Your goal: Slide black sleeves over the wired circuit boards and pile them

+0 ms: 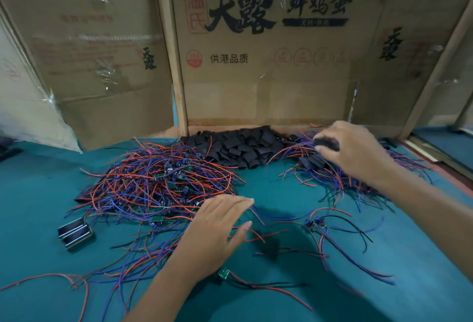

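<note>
teal table (38, 193), wired boards (158, 181); black sleeves (240, 146)

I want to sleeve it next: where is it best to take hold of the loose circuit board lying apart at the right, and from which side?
Probably pinch the small board itself by its edges, coming from above. It lies apart on the green mat, with red, blue and black wires looping away from it, so pulling a wire may only drag or tangle it.
</note>
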